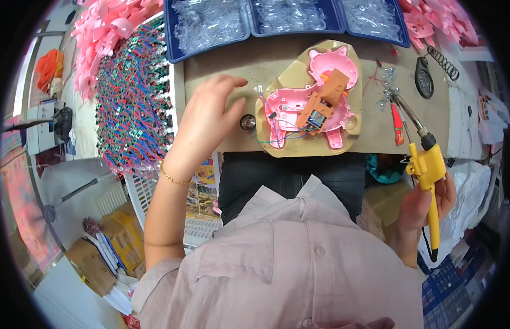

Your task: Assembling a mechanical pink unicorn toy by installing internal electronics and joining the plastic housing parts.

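My left hand (209, 112) hovers over the left part of the bench, fingers and thumb apart, with nothing visible between them. Just right of it lies a small round metal part (248, 122), perhaps a speaker. My right hand (415, 209) is closed round the handle of a yellow soldering iron (429, 164). Its metal tip points up and left, at a small pile of thin wires and bits of metal (387, 90). Between my hands, a pink animal-shaped toy shell (285, 104) lies in a tan holder (290, 71). An orange-brown mechanism box (334, 86) and thin wires sit inside the shell.
Blue bins (247, 36) of clear plastic parts line the back. At left, a heap of wired circuit boards (135, 104) lies below pink plastic parts (109, 35). A red-and-white strip (397, 125), a black oval piece (424, 78) and a coiled spring (444, 63) lie at right.
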Demonstrator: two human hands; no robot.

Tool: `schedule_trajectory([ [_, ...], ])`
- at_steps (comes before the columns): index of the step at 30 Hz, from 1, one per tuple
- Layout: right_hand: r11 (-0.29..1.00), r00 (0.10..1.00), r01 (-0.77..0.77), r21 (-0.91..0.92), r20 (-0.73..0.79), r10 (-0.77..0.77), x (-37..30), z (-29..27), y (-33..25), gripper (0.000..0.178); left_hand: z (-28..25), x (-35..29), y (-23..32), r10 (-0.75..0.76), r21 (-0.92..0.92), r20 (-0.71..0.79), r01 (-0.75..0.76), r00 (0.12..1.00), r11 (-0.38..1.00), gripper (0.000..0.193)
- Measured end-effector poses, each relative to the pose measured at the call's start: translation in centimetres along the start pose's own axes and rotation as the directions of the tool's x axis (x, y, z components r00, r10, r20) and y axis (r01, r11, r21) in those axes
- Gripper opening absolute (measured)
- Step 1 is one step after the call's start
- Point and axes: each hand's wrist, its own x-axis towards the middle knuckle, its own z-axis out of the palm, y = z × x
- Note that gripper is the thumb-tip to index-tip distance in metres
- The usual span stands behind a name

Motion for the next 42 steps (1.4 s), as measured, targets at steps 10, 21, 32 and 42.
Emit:
schedule_trajectory([
  [10, 0.999, 0.999, -0.039, -0.037, -0.028, 0.038, 1.9, -0.1, 1.1, 0.049, -4.1, -2.8, 5.1, -0.499, -0.438, 0.125, 0.499, 0.858, 0.748, 0.013],
  [21, 0.959, 0.956, -0.242, 0.144, -0.133, 0.261, 2.5, -0.4, 0.5, 0.047, -5.7, -1.3, 8.8, -0.205, -0.569, 0.329, 0.367, 0.922, 0.735, 0.016],
  [32, 0.964, 0.95, -0.239, 0.118, -0.177, 0.258, 2.3, -0.5, 0.4, 0.047, 1.3, 4.6, 8.9, 0.106, -0.271, 0.256, -0.034, 0.961, 0.962, 0.012],
  [42, 0.941, 0.953, -0.291, 0.173, -0.036, 0.301, 2.2, 2.6, 0.3, 0.05, 1.0, 0.1, 8.7, -0.056, -0.312, 0.12, 0.091, 0.991, 0.946, 0.016],
])
